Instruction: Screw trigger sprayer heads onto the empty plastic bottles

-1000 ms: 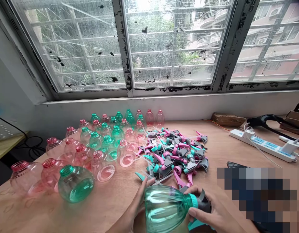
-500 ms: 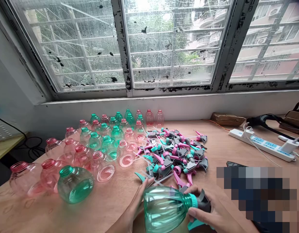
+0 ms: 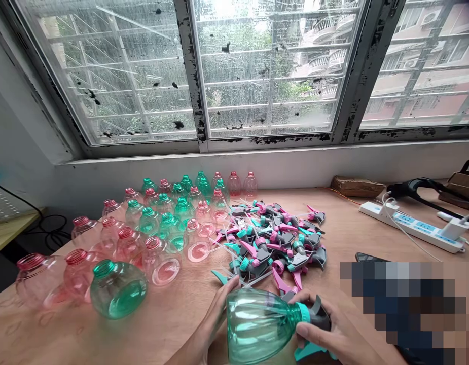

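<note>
A clear green spray bottle [image 3: 259,324] lies on its side between my hands, low in the head view, its neck pointing right. A grey spray head [image 3: 320,319] with a teal collar and teal trigger sits on the neck. My right hand [image 3: 333,329] grips that collar, thumb in front and fingers over the top. My left hand [image 3: 221,309] supports the bottle's base end; some of its fingers are hidden behind the plastic. Just beyond the bottle lies a pile of loose spray heads [image 3: 280,238] in grey, pink and teal.
Rows of open pink bottles [image 3: 166,263] and green bottles [image 3: 120,291] stand on the wooden table [image 3: 173,324] to the left. At right are a power strip [image 3: 412,225] with cables, a brown wrapped block [image 3: 358,186], a black strap and a pixelated patch. A window stands behind.
The bottle and both hands have shifted only very slightly. My grip on the collar is unchanged, and everything on the table stays in place.
</note>
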### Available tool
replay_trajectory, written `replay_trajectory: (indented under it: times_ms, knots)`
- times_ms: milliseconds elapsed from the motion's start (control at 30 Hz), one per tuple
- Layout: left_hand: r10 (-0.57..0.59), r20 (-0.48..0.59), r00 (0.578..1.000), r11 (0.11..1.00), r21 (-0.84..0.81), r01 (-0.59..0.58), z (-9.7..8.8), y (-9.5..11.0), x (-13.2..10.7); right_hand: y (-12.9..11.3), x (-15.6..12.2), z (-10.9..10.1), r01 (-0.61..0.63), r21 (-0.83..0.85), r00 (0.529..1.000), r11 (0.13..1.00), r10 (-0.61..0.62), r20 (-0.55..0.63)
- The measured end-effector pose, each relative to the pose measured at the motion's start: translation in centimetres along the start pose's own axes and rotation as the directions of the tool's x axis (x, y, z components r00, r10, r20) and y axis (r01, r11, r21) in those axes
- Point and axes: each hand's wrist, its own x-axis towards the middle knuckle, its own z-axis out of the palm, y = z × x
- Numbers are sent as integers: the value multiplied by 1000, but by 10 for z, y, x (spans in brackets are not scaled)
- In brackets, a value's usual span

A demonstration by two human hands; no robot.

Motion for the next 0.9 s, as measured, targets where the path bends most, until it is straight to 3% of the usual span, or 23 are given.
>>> replay_trajectory:
  times_ms: [200,400,900]
  knots:
    - [-1,-2,1000,999,-54,0,4,-9,-2,0,0,-1,26,0,1000,1000,-26,8]
    - [21,61,998,999,-27,-19,-6,-23,0,-1,-1,-1,15,-30,1000,999,-14,24]
    - [1,33,999,1000,-19,-1,-1,-10,1,-3,0,-1,4,-29,1000,1000,-3,25]
